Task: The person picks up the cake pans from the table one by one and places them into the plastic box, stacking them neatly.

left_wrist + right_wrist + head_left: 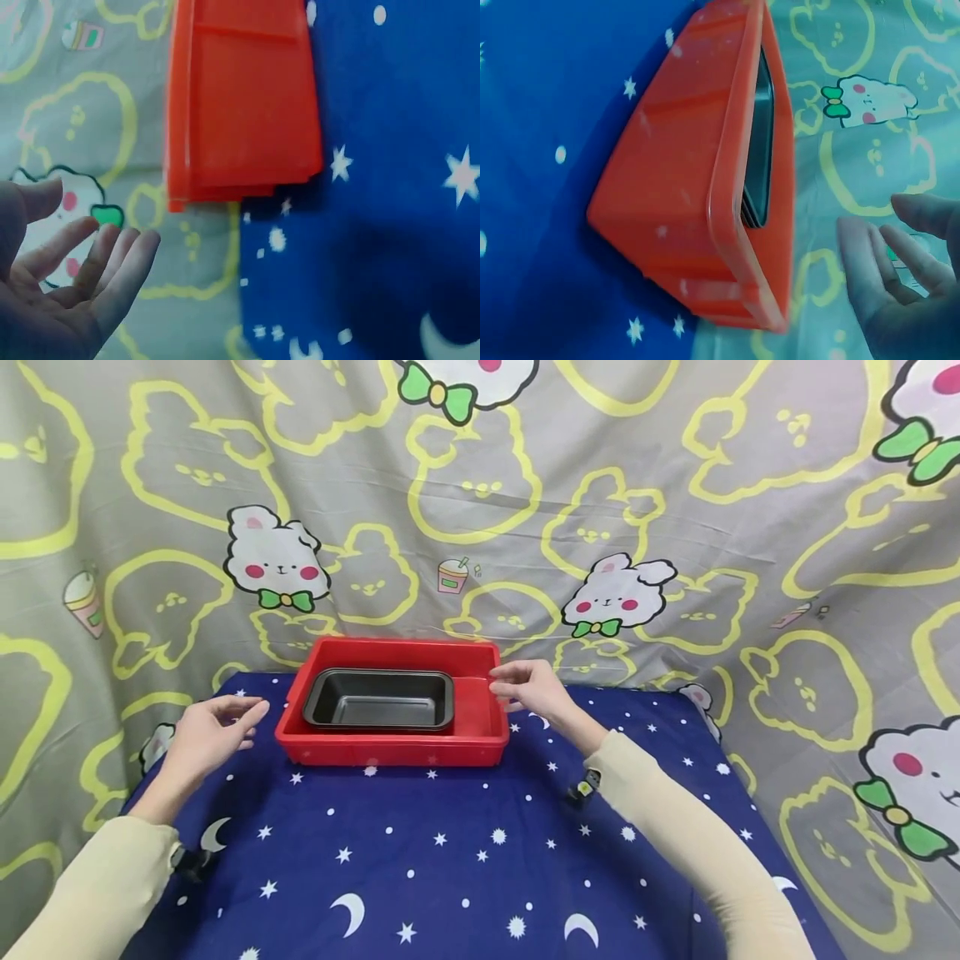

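A red plastic bin (390,752) stands near the far edge of the cloth-covered table. Inside it, toward the left, lies a black loaf pan (386,697); in the right wrist view its rim (759,180) shows layered edges, like stacked pans. My left hand (217,735) hovers to the left of the bin, fingers loosely bent and holding nothing. At the bin's right end is my right hand (532,689), its fingertips overlapping the rim in the head view. The right wrist view shows a gap between those relaxed fingers and the bin wall.
A dark blue cloth (450,868) with white stars and moons covers the table. Behind and at the sides hangs a grey curtain (480,468) with yellow outlines and cartoon rabbits. Small dark devices sit at both wrists, the right one (585,785) hanging below the sleeve.
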Available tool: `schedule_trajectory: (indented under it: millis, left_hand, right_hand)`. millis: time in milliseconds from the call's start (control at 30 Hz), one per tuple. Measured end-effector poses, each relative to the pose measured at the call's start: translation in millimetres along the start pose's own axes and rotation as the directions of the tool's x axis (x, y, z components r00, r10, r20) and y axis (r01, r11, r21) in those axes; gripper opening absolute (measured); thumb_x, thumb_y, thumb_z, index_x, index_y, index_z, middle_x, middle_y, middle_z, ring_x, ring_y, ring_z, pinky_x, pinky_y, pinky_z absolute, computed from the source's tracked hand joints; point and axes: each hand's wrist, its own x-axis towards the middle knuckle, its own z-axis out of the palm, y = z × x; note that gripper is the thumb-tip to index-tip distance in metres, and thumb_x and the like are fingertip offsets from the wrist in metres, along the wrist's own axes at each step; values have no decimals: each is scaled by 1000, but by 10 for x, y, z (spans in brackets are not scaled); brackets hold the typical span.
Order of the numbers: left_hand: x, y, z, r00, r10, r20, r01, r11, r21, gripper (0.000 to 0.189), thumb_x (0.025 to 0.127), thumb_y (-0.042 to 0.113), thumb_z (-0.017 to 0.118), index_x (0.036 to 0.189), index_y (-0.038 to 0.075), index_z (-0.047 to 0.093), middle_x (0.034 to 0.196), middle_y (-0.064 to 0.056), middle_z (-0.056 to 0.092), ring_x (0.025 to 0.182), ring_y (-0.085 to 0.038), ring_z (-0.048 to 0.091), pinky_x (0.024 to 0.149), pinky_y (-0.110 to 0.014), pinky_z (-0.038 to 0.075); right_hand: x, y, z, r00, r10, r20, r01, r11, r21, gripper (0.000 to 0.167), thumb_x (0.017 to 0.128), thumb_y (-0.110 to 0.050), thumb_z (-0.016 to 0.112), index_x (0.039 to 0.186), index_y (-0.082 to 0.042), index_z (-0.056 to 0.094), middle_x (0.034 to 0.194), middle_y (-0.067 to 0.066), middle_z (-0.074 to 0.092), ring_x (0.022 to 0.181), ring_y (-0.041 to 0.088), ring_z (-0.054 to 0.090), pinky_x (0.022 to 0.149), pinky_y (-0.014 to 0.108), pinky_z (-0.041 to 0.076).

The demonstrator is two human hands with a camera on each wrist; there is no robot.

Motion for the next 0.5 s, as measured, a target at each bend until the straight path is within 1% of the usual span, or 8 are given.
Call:
schedule_trajectory:
  millis: [33, 67, 133, 233, 300, 367, 433, 500]
  left_hand:
    - [-9, 40, 0, 999, 33, -33, -31, 998, 50, 56, 104, 45, 65, 135, -1, 68, 126, -30, 71, 71, 3, 69, 61, -17, 60]
    - [-17, 83, 2, 996, 63, -64, -57, 994, 94, 53, 103, 45, 66, 132, 1, 71, 124, -29, 72, 74, -4, 72, 59, -15, 56]
    - [-41, 172, 15, 987, 112, -112, -93, 983, 160, 49, 102, 45, 68, 129, 4, 74, 121, -27, 75, 81, -19, 76, 58, -15, 51]
    - [-89, 319, 73, 976, 170, -139, -144, 973, 181, 45, 101, 44, 70, 126, 7, 76, 116, -24, 77, 94, -37, 75, 60, -15, 48]
    - [-125, 410, 127, 971, 201, -131, -177, 969, 170, 44, 100, 44, 71, 125, 8, 76, 113, -23, 78, 94, -38, 75, 60, -16, 49]
    - [-167, 499, 188, 964, 238, -119, -217, 962, 164, 41, 99, 42, 73, 123, 9, 78, 110, -21, 79, 92, -36, 75, 62, -16, 49]
    - [-214, 584, 255, 956, 274, -105, -255, 953, 161, 38, 98, 39, 76, 122, 9, 78, 107, -19, 80, 90, -33, 75, 63, -16, 50]
    - [-259, 665, 325, 948, 306, -89, -290, 944, 157, 36, 97, 36, 78, 122, 9, 78, 104, -16, 81, 88, -31, 75, 64, -17, 52]
  right_hand:
    - [-42, 0, -22, 1000, -26, -1, 26, 999, -31, 37, 96, -6, 74, 132, 2, 70, 119, 27, 75, 99, 38, 78, 84, 48, 69]
    - [-87, -2, -43, 999, -52, -3, 51, 997, -62, 38, 96, -6, 75, 133, 2, 70, 119, 28, 75, 101, 41, 77, 83, 49, 69]
    - [-170, 7, -88, 994, -106, -2, 105, 987, -124, 40, 95, -6, 75, 133, 3, 69, 117, 27, 75, 102, 44, 76, 81, 48, 69]
    - [-313, 34, -167, 986, -168, -13, 160, 956, -247, 39, 94, -11, 78, 131, 0, 71, 111, 22, 78, 93, 37, 77, 75, 42, 69]
    - [-410, 58, -220, 979, -202, -21, 184, 924, -335, 37, 94, -15, 79, 129, -3, 73, 108, 17, 79, 90, 28, 77, 73, 34, 66]
    - [-509, 73, -263, 973, -227, -35, 193, 893, -406, 35, 94, -19, 80, 127, -7, 75, 106, 13, 80, 89, 24, 76, 72, 29, 62]
    - [-599, 87, -294, 966, -253, -43, 206, 864, -460, 32, 95, -21, 79, 124, -9, 75, 104, 10, 81, 90, 22, 76, 72, 27, 58]
    - [-685, 89, -312, 960, -276, -52, 215, 840, -499, 30, 96, -22, 79, 123, -10, 76, 103, 8, 81, 91, 22, 76, 72, 29, 58]
